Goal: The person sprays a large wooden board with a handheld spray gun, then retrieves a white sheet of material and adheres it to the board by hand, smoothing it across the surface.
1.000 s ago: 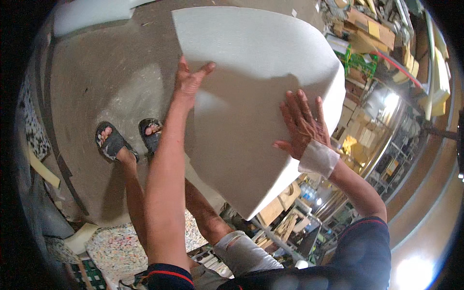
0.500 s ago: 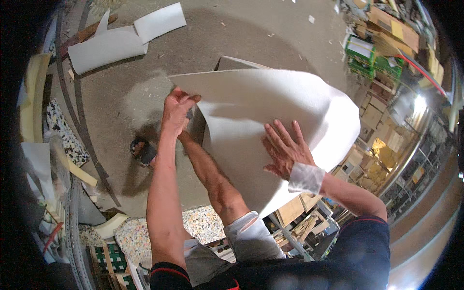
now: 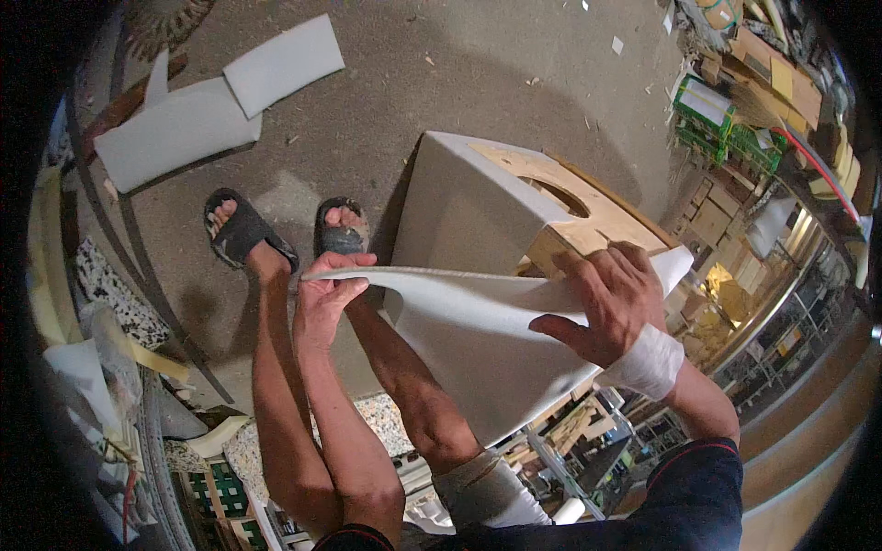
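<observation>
A white foam sheet (image 3: 478, 340) hangs in front of me, its upper edge running nearly level. My left hand (image 3: 329, 298) pinches the sheet's left corner between thumb and fingers. At the right end, my right hand (image 3: 611, 298) is curled over the upper edge, with the thumb against the near face; a white wrap circles that wrist. Just beyond the sheet stands a wooden frame (image 3: 620, 234) with an oval cutout, its left side covered in pale padding (image 3: 459, 197). The sheet hides the frame's near part.
My sandalled feet (image 3: 253, 230) stand left of the frame. Two white foam pieces (image 3: 175, 133) lie on the floor (image 3: 404, 64) at the far left. Speckled foam (image 3: 115, 280) sits along the left side. Green crates (image 3: 707, 110) and cardboard crowd the far right.
The sheet's far edge has come down toward me, uncovering the wooden frame. My left hand has moved nearer with the corner. My right hand went from flat on the sheet to its edge.
</observation>
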Demonstrator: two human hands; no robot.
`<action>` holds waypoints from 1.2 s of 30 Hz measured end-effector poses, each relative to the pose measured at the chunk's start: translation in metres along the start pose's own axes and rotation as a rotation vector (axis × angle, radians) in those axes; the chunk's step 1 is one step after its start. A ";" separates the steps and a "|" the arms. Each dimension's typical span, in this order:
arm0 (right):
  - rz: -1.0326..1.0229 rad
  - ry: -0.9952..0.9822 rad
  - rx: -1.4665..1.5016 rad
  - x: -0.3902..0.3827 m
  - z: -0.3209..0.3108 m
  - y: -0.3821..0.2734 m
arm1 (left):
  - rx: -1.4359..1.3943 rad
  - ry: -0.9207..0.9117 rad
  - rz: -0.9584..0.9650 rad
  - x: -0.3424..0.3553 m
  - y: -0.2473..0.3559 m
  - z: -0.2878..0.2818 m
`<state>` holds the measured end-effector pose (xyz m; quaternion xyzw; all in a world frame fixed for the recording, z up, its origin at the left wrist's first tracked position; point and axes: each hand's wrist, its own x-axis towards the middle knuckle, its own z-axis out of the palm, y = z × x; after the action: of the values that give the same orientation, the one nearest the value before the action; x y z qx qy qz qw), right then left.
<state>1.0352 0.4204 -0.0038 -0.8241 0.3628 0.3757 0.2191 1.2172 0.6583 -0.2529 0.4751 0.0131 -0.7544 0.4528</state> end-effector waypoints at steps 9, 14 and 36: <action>-0.180 0.151 0.059 0.007 -0.003 0.012 | -0.234 0.049 0.057 0.056 -0.008 0.038; -0.047 0.119 0.043 0.029 0.006 0.033 | -0.222 0.124 -0.109 0.091 -0.028 0.050; 0.440 0.014 -0.260 0.043 0.032 0.062 | -0.152 0.250 -0.246 0.175 -0.073 0.129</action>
<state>0.9922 0.3823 -0.0627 -0.7491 0.4839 0.4519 0.0218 1.0514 0.5259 -0.3391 0.5242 0.1844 -0.7361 0.3865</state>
